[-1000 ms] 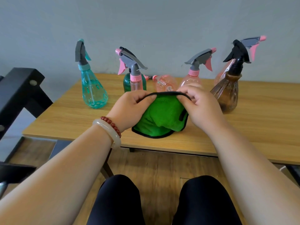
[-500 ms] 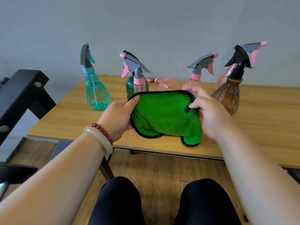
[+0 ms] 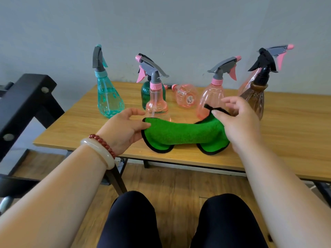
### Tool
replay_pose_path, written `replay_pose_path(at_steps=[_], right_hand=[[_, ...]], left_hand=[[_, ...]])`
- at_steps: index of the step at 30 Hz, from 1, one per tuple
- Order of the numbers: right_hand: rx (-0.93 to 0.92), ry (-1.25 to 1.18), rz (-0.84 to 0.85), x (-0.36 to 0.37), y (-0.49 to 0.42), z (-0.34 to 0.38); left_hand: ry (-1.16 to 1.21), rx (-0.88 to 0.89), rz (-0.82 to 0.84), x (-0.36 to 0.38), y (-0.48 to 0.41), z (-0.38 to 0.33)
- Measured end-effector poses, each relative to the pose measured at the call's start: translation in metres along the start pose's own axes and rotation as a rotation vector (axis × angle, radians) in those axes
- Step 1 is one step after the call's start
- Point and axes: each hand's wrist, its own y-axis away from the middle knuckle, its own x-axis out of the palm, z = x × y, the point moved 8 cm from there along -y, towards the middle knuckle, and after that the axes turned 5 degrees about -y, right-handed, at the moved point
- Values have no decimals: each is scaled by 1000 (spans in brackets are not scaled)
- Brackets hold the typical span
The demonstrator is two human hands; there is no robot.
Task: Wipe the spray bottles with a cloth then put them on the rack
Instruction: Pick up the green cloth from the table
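A green cloth (image 3: 180,135) with black trim hangs spread between my two hands just above the wooden table (image 3: 295,140). My left hand (image 3: 125,129) pinches its left edge. My right hand (image 3: 238,122) pinches the upper right corner by its black loop. Behind the cloth stand several spray bottles: a teal one (image 3: 107,97), a pink one (image 3: 156,102) in front of a dark green one (image 3: 145,93), another pink one (image 3: 213,97), and a brown one (image 3: 256,99). One pink bottle (image 3: 186,95) lies on its side.
A black metal rack frame (image 3: 23,106) stands at the left, beside the table's left end. A grey wall runs close behind the bottles. My knees sit under the table's front edge, over a wooden floor.
The cloth went from bunched between my hands to stretched out wide. My hands moved apart, the right one going right toward the brown bottle.
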Motion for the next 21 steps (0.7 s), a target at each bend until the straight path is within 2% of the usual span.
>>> replay_pose_path(at_steps=[4, 7, 9, 12, 14, 17, 21], right_hand=[[100, -237, 237, 20, 8, -1], [46, -86, 375, 21, 10, 4], [-13, 69, 321, 11, 5, 7], [-115, 231, 238, 2, 2, 13], [-134, 221, 197, -1, 2, 14], [-156, 210, 142, -4, 3, 18], [-129, 142, 129, -3, 5, 16]], left_hand=[[-378, 177, -172, -12, 2, -10], [-577, 283, -232, -15, 5, -19], [-531, 283, -233, -17, 6, -21], [-355, 198, -88, -10, 6, -16], [-433, 199, 10, -4, 5, -14], [-629, 281, -89, -12, 6, -22], [-624, 362, -246, -23, 13, -33]])
